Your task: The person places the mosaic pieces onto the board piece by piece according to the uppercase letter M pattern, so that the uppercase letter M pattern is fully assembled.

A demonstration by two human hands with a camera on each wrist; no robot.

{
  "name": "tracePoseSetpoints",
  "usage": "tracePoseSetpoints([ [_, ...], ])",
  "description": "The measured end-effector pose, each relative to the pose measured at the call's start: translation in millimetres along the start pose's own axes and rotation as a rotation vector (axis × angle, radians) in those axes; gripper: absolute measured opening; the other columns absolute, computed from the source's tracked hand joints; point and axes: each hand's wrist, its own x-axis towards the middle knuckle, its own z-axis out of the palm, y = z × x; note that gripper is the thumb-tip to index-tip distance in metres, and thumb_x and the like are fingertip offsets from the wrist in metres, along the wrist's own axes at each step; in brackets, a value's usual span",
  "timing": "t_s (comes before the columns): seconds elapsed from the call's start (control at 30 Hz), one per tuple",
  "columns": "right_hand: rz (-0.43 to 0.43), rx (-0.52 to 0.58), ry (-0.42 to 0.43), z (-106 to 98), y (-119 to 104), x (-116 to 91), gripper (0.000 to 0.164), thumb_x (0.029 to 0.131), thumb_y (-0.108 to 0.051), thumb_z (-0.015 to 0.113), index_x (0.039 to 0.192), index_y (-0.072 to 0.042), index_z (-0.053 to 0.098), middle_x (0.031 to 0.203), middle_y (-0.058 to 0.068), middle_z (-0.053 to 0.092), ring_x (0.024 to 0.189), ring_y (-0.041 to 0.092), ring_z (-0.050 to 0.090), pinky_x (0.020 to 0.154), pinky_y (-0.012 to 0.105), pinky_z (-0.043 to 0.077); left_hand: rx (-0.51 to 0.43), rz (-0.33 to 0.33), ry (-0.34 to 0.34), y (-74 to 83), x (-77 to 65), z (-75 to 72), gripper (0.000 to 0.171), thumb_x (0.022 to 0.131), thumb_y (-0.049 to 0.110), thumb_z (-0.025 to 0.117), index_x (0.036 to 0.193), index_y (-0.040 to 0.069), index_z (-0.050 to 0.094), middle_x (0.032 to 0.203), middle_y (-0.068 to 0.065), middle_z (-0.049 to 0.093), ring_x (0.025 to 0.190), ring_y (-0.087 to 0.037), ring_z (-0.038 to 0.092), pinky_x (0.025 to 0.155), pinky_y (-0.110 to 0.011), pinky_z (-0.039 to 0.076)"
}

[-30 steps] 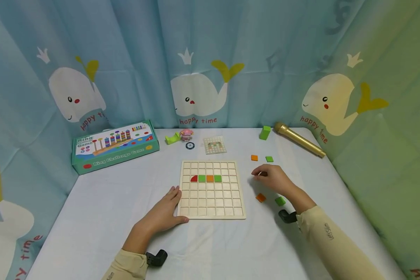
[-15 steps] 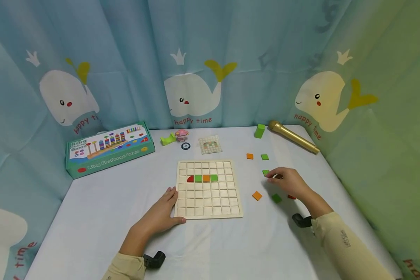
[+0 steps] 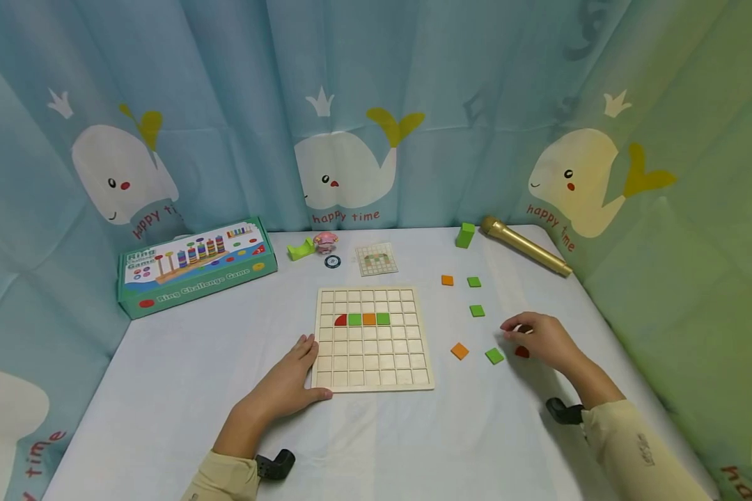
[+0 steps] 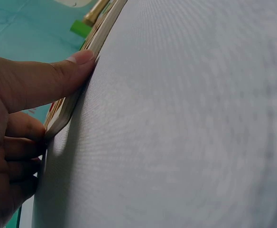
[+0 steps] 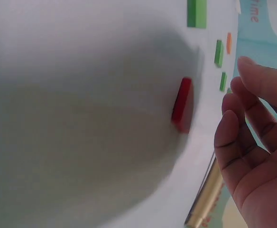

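Observation:
A pale wooden grid board (image 3: 376, 355) lies flat on the table. One row holds a red quarter-round piece (image 3: 341, 320), a green tile (image 3: 354, 319), an orange tile (image 3: 368, 319) and another green tile. My left hand (image 3: 285, 383) holds the board's near-left corner, thumb on the front edge and fingers along the left side. To the right of the board, my right hand (image 3: 542, 341) hovers with bent fingers and nothing between them. Just beneath it a loose red piece (image 5: 183, 105) lies on the cloth. A green tile (image 3: 494, 356) is beside that piece.
More loose tiles, such as an orange tile (image 3: 459, 351) and a green tile (image 3: 477, 311), lie right of the board. Behind stand a pattern card (image 3: 377, 259), a pink figurine (image 3: 326, 241), a green block (image 3: 465, 235), a gold microphone (image 3: 526, 247) and a game box (image 3: 197, 266).
My right hand has moved right and nearer to me, uncovering a green tile and then coming over the loose red piece. My left hand stays at the board. The head view has shifted slightly.

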Motion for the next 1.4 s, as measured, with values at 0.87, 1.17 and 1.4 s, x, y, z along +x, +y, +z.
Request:
tracePoseSetpoints([
  [0.87,0.004,-0.016,-0.071,-5,24,-23,0.021,0.085,-0.008,0.080,0.105,-0.005,0.076,0.095,0.007,0.066,0.083,0.018,0.054,0.068,0.030,0.046,-0.004,-0.001,-0.001,0.9,0.2,-1.0,0.100,0.083,0.043,0.083,0.153,-0.006,0.033,0.164,-0.017,0.024,0.152,-0.031,0.016,0.118,-0.047,0.027],
  [1.17,0.005,-0.023,-0.090,-7,25,-19,0.013,0.085,-0.011,0.081,0.095,-0.008,0.075,0.091,0.002,0.067,0.079,0.017,0.057,0.067,0.031,0.047,-0.002,-0.007,-0.001,1.1,0.9,0.0,0.099,0.082,0.042,0.083,0.153,-0.007,0.033,0.163,-0.018,0.024,0.152,-0.032,0.016,0.118,-0.047,0.027],
  [1.4,0.008,-0.025,-0.083,-11,23,-17,0.012,0.086,-0.018,0.081,0.090,-0.011,0.072,0.084,-0.002,0.067,0.076,0.015,0.058,0.065,0.030,0.045,0.002,-0.008,-0.001,0.8,1.1,0.0,0.100,0.082,0.043,0.083,0.153,-0.007,0.033,0.163,-0.018,0.024,0.152,-0.032,0.016,0.118,-0.047,0.027],
])
